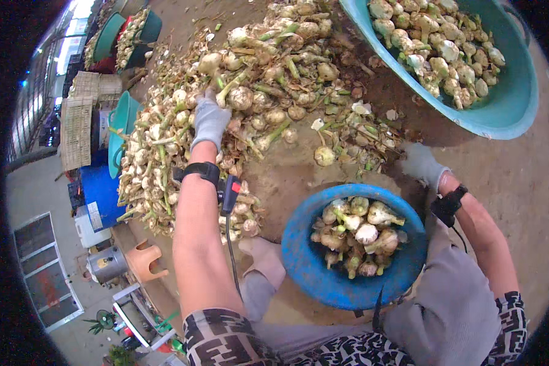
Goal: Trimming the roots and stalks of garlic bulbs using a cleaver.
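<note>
My left hand [211,118], in a pale grey glove, reaches onto a large heap of garlic bulbs [153,151] with stems. Its fingertips touch bulbs beside a green-stemmed garlic bulb [240,98]; whether they grip one is hidden. To the right my right hand [418,164], gloved too, is blurred near the scattered stem and skin trimmings [370,137]. What it may hold cannot be made out. A blue plastic basin [302,279] stands between my legs, with short-stemmed garlic bulbs [366,233] inside. One loose garlic bulb [324,156] lies on the ground beyond it.
At the upper right stands a big teal tub [489,126] of trimmed garlic bulbs [448,50]. Along the left are a teal basin [119,132], a blue barrel [101,192], woven baskets [77,132], an orange plastic stool [146,261] and a metal pot [107,264].
</note>
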`<state>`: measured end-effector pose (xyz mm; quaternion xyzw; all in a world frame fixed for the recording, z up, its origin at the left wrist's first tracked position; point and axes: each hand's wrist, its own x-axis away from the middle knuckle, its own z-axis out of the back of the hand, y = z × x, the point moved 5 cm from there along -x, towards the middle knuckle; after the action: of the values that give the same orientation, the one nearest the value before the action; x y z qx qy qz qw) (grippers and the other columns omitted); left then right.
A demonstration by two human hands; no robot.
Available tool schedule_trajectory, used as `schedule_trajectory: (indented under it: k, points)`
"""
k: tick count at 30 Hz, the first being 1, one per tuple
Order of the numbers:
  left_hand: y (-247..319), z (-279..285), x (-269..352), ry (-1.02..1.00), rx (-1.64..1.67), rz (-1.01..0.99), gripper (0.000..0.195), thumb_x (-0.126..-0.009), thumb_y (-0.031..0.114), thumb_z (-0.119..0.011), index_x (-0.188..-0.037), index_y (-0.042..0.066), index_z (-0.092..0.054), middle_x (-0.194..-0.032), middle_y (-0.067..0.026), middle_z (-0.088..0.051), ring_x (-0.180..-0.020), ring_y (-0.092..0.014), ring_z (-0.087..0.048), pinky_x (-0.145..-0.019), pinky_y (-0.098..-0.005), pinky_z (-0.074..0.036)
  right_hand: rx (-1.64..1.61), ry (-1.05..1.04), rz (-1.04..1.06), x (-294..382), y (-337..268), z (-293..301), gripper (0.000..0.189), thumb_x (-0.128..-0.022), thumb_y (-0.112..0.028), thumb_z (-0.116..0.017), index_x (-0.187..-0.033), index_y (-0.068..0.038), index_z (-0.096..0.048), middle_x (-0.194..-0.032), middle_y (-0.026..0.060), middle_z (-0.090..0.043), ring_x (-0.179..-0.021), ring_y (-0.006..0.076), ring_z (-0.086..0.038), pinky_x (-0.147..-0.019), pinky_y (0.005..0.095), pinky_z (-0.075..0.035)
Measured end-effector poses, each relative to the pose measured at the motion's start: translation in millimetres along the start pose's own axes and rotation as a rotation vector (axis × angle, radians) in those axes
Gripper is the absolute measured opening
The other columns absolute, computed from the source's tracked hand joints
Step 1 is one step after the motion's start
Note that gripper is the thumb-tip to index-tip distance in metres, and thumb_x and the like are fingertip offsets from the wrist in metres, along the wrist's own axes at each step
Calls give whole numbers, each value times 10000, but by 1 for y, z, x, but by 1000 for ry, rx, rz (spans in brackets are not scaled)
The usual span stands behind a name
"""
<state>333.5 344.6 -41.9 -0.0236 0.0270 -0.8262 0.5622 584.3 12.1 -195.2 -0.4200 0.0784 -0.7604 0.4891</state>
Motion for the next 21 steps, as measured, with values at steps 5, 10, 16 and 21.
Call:
schedule_trajectory:
  k: [5, 10, 16, 21]
  points:
    - [27, -31, 52, -34, 480, 77, 434, -667, 78, -589, -1083, 17, -477, -1027, -172, -527, -935, -280, -528, -802, -335, -416, -79, 52, -36, 6, 3, 10, 307, -666, -227, -550, -929, -69, -569, -832, 198, -591, -800, 344, -569, -718, 414, -450]
    - [73, -64, 143, -441, 724, -14, 224, -720, 49, -558, -928, -35, -547, -854, -105, -602, -738, -143, -571, -628, -256, -459, -36, 117, 214, 7, -62, 25, 261, -671, -250, -558, -876, -89, -567, -759, 181, -587, -748, 357, -561, -673, 420, -452]
    - [127, -60, 202, -491, 1241, 204, 154, -713, 57, -607, -835, -23, -558, -783, -126, -592, -658, -168, -580, -559, -274, -463, -29, 39, 315, 6, -60, 6, 274, -664, -201, -522, -910, -92, -574, -809, 184, -592, -779, 341, -568, -689, 410, -454]
    - [111, -85, 208, -592, 1989, 720, 294, -714, 195, -608, -938, 23, -529, -826, -77, -588, -687, -192, -568, -628, -343, -493, -92, 63, -16, 8, 9, 11, 306, -678, -234, -540, -950, -99, -582, -859, 176, -593, -789, 339, -567, -686, 401, -456]
